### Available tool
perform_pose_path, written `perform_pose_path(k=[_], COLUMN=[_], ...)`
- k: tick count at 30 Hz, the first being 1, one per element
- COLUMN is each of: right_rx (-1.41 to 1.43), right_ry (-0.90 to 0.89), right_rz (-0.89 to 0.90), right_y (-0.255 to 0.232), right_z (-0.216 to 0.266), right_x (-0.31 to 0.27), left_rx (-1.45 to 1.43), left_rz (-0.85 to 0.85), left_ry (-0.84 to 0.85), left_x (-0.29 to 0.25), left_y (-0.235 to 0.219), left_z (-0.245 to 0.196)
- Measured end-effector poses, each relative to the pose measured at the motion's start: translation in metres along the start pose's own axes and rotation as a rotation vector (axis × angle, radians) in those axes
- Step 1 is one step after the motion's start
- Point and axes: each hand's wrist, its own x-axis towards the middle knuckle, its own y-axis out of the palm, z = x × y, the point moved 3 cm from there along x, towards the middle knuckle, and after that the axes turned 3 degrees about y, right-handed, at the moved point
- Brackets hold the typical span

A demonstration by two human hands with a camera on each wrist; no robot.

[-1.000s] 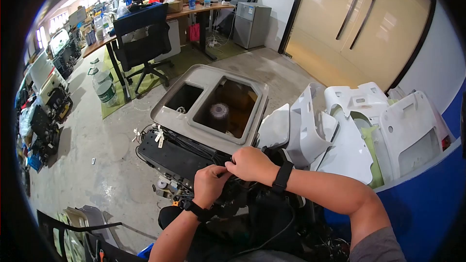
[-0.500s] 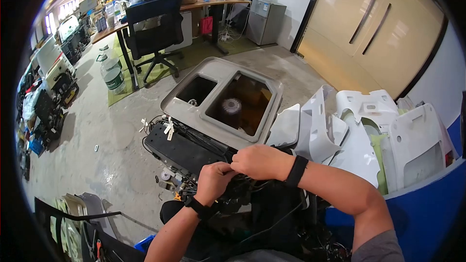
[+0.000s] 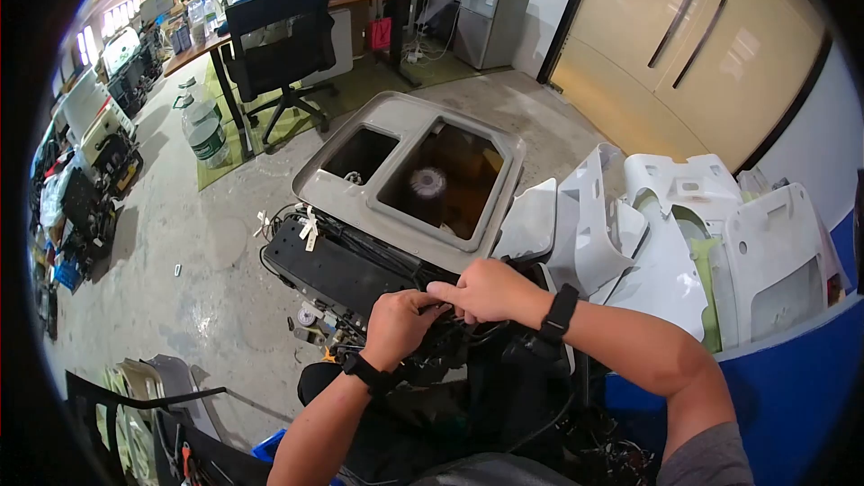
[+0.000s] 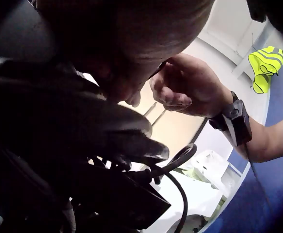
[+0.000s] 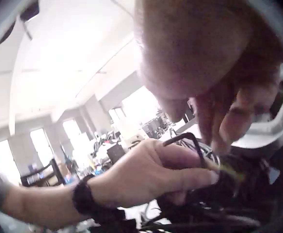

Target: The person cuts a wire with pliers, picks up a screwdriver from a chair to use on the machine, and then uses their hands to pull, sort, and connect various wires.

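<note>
Both hands meet over dark machinery and cables just in front of a grey frame (image 3: pixel 346 202). My left hand (image 3: pixel 396 328) curls its fingers and thumb round a thin black cable (image 5: pixel 197 145), which bends in a loop above its thumb in the right wrist view. Against its fingertips, my right hand (image 3: pixel 499 292) has its fingers bent. In the left wrist view a dark strip (image 4: pixel 157 71) runs to the right hand's (image 4: pixel 190 87) pinched fingertips. Yellow-green wires (image 5: pixel 236 174) show blurred beside the left hand's (image 5: pixel 146 170) fingertips. The exact contact is partly hidden.
A long black housing (image 3: pixel 333 261) with bundled cables lies left of the hands. White shells (image 3: pixel 661 261) lean at the right beside a blue panel (image 3: pixel 783 396). A desk, an office chair (image 3: pixel 279 31) and large bottles (image 3: pixel 202 130) stand farther back on the floor.
The head view has shifted. My right hand has turned a little, so its curled lower fingers now show beneath it. Both hands remain together at the cables.
</note>
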Motion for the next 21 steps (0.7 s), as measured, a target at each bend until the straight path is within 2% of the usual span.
perform_pose_path(k=[2, 3, 5, 8, 12, 14, 15, 17, 21], right_rx=[0.169, 0.169, 0.395, 0.500, 0.437, 0.083, 0.085, -0.444, -0.506], right_ry=[0.114, 0.114, 0.170, 0.244, 0.238, 0.134, 0.138, -0.167, -0.203], right_rz=[0.116, 0.115, 0.158, 0.173, 0.217, 0.259, 0.256, 0.118, 0.056], right_y=[0.004, 0.006, 0.011, 0.012, 0.005, 0.005, 0.004, -0.001, -0.005], right_z=[0.005, 0.003, -0.002, -0.003, 0.000, 0.001, 0.001, 0.009, 0.019], right_x=[-0.002, -0.001, 0.002, 0.002, 0.002, 0.009, 0.011, 0.015, 0.008], left_rx=[-0.020, -0.020, 0.017, -0.004, -0.019, -0.034, -0.037, -0.024, -0.005], left_rz=[0.019, 0.019, 0.010, 0.004, -0.007, -0.046, -0.043, -0.034, -0.060], left_ry=[-0.066, -0.065, -0.010, 0.030, 0.046, 0.067, 0.069, 0.046, 0.075], left_x=[-0.001, -0.002, -0.003, -0.001, -0.001, -0.001, -0.001, 0.000, 0.001], left_y=[0.004, 0.005, 0.006, 0.003, 0.003, 0.002, 0.002, 0.001, 0.002], left_z=[0.005, 0.006, 0.004, -0.002, -0.003, -0.002, -0.004, -0.007, -0.008])
